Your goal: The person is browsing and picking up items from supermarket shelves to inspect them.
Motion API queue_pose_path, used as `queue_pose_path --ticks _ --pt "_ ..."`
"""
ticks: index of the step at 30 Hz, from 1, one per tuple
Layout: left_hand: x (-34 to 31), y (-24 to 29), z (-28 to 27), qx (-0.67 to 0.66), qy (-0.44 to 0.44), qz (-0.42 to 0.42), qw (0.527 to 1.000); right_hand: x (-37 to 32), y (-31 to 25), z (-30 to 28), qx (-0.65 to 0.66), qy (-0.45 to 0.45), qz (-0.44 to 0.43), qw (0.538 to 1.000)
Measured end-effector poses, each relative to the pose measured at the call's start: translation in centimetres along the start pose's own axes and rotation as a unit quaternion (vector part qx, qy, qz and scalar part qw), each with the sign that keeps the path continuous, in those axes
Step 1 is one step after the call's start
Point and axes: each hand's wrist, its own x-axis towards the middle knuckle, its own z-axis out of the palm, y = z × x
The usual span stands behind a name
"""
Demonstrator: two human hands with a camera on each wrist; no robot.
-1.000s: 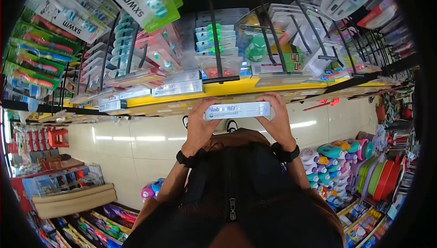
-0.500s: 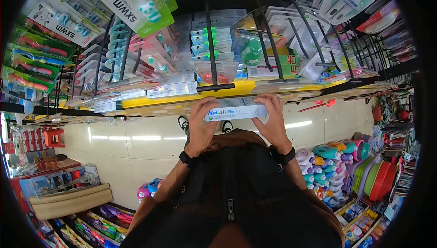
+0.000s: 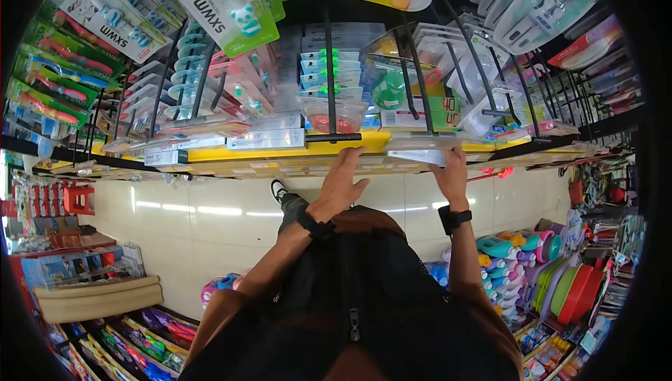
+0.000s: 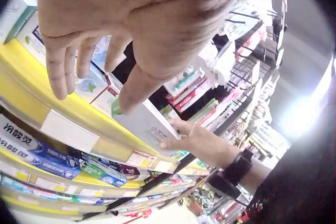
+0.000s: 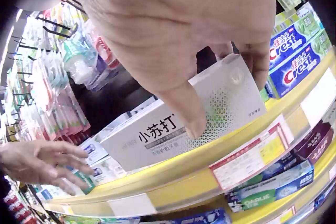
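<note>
My right hand (image 5: 173, 24) pinches a long white toothpaste box (image 5: 231, 95) with dark Chinese lettering and a patterned end. The thumb lies on its front face, and the other fingers are partly hidden behind it. In the head view the box (image 3: 418, 156) is at the yellow shelf edge, partly under clear hanging packs. My left hand (image 3: 341, 184) is to its left, fingers extended toward the shelf and holding nothing. Seen from the left wrist, the left thumb overlaps the box (image 4: 144, 124), with the right hand (image 4: 202, 142) at the far end.
Metal display hooks (image 3: 334, 136) with hanging packs jut out above the shelf. Crest boxes (image 5: 294, 61) stand right of the held box. Toothpaste boxes (image 3: 266, 138) are stacked on the left, and a lower shelf holds Darlie boxes (image 5: 273, 187). Bottles (image 3: 497, 248) stand behind on the right.
Both hands held a toothpaste box in front of the body, tilting it. Now the left hand is off it, fingers spread, and the right hand holds a box farther right at the shelf edge.
</note>
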Motion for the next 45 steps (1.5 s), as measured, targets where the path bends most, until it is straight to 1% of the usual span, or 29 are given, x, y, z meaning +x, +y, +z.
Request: queue_pose_path --ticks 1,2,5,7,8,10,12,13,15,19,20,21,23,24,25,26,27,29,30,31,32,33,36,37,39,41,43,44,45 --pt "-0.5 -0.9 -0.2 0.009 -0.005 -0.026 1.0 0.4 1.2 0.1 -0.016 0.013 0.012 1.0" --pt "-1.0 -1.9 -0.4 0.009 0.0 -0.03 0.999 0.7 2.3 0.3 -0.031 0.026 0.024 0.999" --pt "-2.4 -4.1 -1.9 0.018 0.018 -0.046 0.999 2.0 4.9 1.7 -0.06 0.019 0.024 0.998" --pt "-3.3 -3.9 -3.3 -0.014 0.013 -0.131 0.991 2.4 5.7 2.7 -0.06 -0.005 0.016 0.998" --pt "-3.7 -3.9 -3.8 -0.021 0.031 -0.139 0.99 2.5 6.2 3.4 -0.06 -0.006 0.029 0.998" --pt "-4.7 -4.8 -4.5 -0.025 0.046 -0.148 0.988 2.8 5.3 3.3 -0.062 -0.006 0.042 0.997" --pt "-5.4 -5.3 -4.8 -0.03 0.058 -0.156 0.986 2.7 4.2 3.5 -0.07 0.055 0.021 0.996" --pt "-5.8 -5.5 -4.9 -0.038 0.068 -0.17 0.982 2.5 4.0 3.8 -0.069 0.053 0.02 0.996" --pt "-6.1 -5.6 -5.2 -0.045 0.083 -0.186 0.978 2.4 3.4 4.3 -0.014 0.076 0.072 0.994" --pt "-6.4 -5.3 -6.5 -0.053 0.128 -0.197 0.971 1.7 2.3 4.7 -0.038 0.102 0.043 0.993" --pt "-6.1 -5.2 -6.9 -0.059 0.15 -0.2 0.967 1.4 1.8 5.0 -0.03 0.138 0.057 0.988" --pt "-5.8 -5.5 -7.4 -0.058 0.15 -0.199 0.967 1.1 1.0 4.9 -0.024 0.176 0.074 0.981" --pt "-5.5 -7.1 -8.4 0.051 0.256 -0.143 0.955 -0.1 -0.9 4.4 -0.027 0.183 0.061 0.981" --pt "-5.5 -8.4 -8.6 0.071 0.287 -0.125 0.947 -1.0 -1.2 5.0 -0.01 0.184 0.072 0.98" --pt "-5.4 -8.6 -9.2 0.07 0.287 -0.123 0.947 -1.7 -2.1 5.3 0.007 0.186 0.083 0.979" --pt "-5.3 -8.8 -9.8 0.16 0.304 -0.118 0.932 -2.6 -3.3 5.9 0.044 0.181 0.099 0.977" --pt "-5.2 -9.0 -10.5 0.249 0.32 -0.112 0.907 -3.3 -4.7 6.1 0.044 0.184 0.099 0.977" --pt "-5.2 -9.9 -11.6 0.257 0.303 -0.126 0.909 -4.7 -7.1 6.7 0.128 0.059 0.094 0.986" --pt "-5.3 -9.9 -12.2 0.277 0.275 -0.141 0.91 -5.4 -8.4 7.1 0.127 0.061 0.093 0.986" --pt "-5.3 -10.0 -12.5 0.296 0.247 -0.155 0.91 -5.9 -9.6 7.5 0.187 0.011 0.105 0.977" --pt "-5.4 -10.0 -12.7 0.295 0.248 -0.154 0.91 -6.2 -10.6 7.9 0.246 -0.04 0.117 0.961" --pt "-5.6 -10.0 -12.7 0.317 0.232 -0.151 0.907 -6.2 -11.7 8.3 0.245 -0.038 0.116 0.962" --pt "-6.5 -10.1 -12.9 0.363 0.206 -0.145 0.897 -6.0 -13.9 8.7 0.241 -0.115 0.06 0.962" --pt "-6.6 -10.1 -13.1 0.388 0.198 -0.143 0.889 -5.8 -14.3 9.0 0.239 -0.111 0.061 0.963" --pt "-6.7 -10.5 -13.8 0.398 0.182 -0.14 0.888 -5.3 -15.4 9.3 0.224 -0.129 0.027 0.966" --pt "-6.7 -10.8 -14.3 0.408 0.162 -0.13 0.889 -4.9 -16.6 9.6 0.221 -0.121 0.026 0.967" --pt "-6.7 -11.2 -14.2 0.388 0.179 -0.129 0.895 -4.9 -17.9 9.8 0.217 -0.108 0.031 0.97" --pt "-6.9 -11.4 -14.1 0.388 0.194 -0.114 0.894 -5.1 -18.4 9.8 0.227 -0.107 0.027 0.967" --pt "-6.9 -11.4 -14.2 0.383 0.186 -0.099 0.9 -5.5 -18.8 9.9 0.238 -0.107 0.024 0.965"
